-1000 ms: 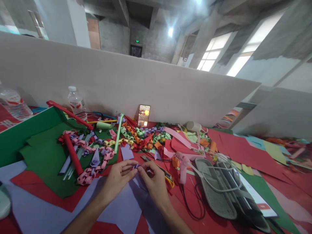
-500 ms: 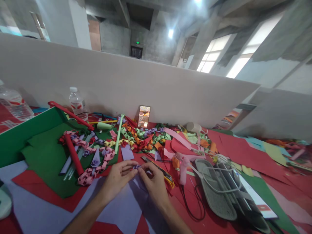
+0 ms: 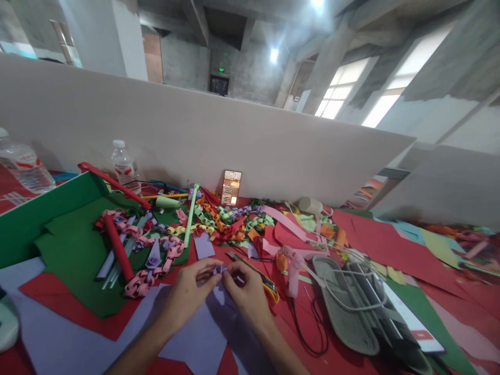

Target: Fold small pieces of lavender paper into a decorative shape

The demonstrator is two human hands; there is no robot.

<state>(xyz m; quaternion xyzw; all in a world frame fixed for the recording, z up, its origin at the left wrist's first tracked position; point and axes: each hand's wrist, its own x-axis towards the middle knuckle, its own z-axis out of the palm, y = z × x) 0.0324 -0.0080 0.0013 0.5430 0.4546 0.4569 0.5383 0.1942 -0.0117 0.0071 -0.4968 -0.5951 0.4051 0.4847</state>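
Between my fingertips is a small folded piece of purple paper (image 3: 219,270), partly hidden by the fingers. My left hand (image 3: 194,285) pinches it from the left, and my right hand (image 3: 245,286) pinches it from the right. Both hands are closed on it, just above a large purple sheet (image 3: 195,338) lying on the table. Behind my right hand lies a yellow and black utility knife (image 3: 262,277), its blade end pointing up and left. A purple paper rectangle (image 3: 203,246) rests beyond my left hand.
Paper chains (image 3: 230,224) in many colours spread toward the white partition (image 3: 234,135), where a lit phone (image 3: 231,187) leans. At right lie a pink glue gun (image 3: 294,271) with a black cord and a grey sandal-shaped thing (image 3: 347,312). Left are red paper rolls (image 3: 118,247) and a water bottle (image 3: 124,165).
The fingers of both hands have shifted very slightly around the folded purple paper, and a little more of it shows. Everything else stays where it was.
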